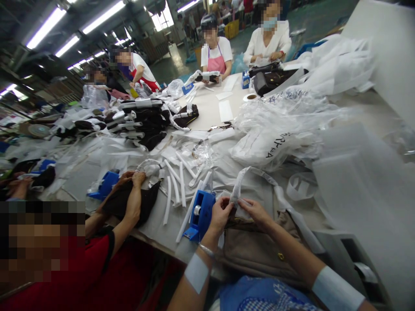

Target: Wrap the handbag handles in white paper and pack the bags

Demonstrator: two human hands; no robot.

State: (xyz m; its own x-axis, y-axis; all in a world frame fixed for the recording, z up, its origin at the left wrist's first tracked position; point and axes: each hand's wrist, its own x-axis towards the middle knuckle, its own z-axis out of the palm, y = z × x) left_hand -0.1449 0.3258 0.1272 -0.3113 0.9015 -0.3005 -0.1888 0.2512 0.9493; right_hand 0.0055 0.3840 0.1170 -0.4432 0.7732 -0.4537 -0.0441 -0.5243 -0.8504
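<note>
A taupe bag (259,248) lies on the table in front of me, with a small gold-coloured fitting on its side. Its strap (241,178), wrapped in white sheet material, arches above it. My left hand (221,212) is closed, pinching the lower left end of the wrapped strap. From the other side, my right hand (256,211) grips the edge of the same wrapping between thumb and fingers. Just left of my left hand stands a blue tape dispenser (202,211) with a white roll. Pale patches are stuck on both my forearms.
White foam strips (175,188) lie left of the dispenser. Clear plastic bags (262,142) are heaped ahead, and a grey dispenser (363,263) sits at right. On my left, a co-worker in red handles a dark bag (129,203). Dark wrapped bags (142,116) are piled beyond.
</note>
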